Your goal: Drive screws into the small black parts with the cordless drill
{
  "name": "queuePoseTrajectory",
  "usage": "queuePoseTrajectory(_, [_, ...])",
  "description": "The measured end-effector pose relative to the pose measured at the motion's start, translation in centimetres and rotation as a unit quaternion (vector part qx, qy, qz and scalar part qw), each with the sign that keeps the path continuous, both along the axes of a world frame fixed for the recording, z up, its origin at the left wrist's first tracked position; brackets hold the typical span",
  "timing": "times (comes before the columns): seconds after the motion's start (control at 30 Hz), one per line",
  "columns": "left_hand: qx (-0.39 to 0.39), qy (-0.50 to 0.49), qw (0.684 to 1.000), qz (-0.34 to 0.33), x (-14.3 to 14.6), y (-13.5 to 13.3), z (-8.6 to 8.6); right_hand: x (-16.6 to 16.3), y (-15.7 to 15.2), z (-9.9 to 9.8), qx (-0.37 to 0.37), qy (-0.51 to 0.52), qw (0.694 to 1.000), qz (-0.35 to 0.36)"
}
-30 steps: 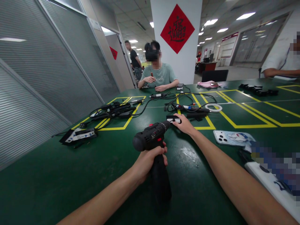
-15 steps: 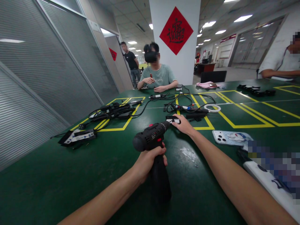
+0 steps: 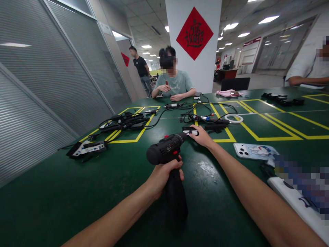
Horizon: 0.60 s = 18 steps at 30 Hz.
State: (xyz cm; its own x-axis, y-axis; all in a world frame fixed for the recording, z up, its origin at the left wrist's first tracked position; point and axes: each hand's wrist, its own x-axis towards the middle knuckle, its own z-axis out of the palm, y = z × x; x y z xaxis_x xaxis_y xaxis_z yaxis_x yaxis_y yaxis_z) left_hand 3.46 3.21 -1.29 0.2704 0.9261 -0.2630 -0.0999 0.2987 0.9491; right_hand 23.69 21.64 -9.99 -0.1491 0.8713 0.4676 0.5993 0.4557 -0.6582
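My left hand point(image 3: 164, 175) is wrapped round the handle of a black cordless drill point(image 3: 167, 154) with red trim, held upright over the green table point(image 3: 77, 192). The drill's nose points away from me at a small black and white part point(image 3: 190, 130) lying on the table. My right hand point(image 3: 203, 136) rests on that part, fingers closed over its near end, holding it down against the tabletop.
A phone in a cartoon case point(image 3: 254, 151) lies to the right, a white roll of tape point(image 3: 233, 118) beyond it. Black cables and tools point(image 3: 123, 122) lie on yellow-marked squares at left. A person in a green shirt point(image 3: 173, 82) sits across the table; another sits at far right.
Both hands and the drill have stayed almost still. A person standing in the background has walked a little to the left.
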Motion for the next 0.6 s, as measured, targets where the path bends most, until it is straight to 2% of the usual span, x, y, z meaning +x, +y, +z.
queuePoseTrajectory(0.33, [-0.004,-0.021,1.000,-0.001,-0.21,0.13,-0.40,-0.01,0.07,-0.48,0.009,-0.001,1.000,-0.005])
queuePoseTrajectory(0.6, [0.000,-0.024,1.000,0.004,-0.14,0.10,-0.35,-0.09,-0.18,-0.09,-0.002,-0.005,1.000,0.001])
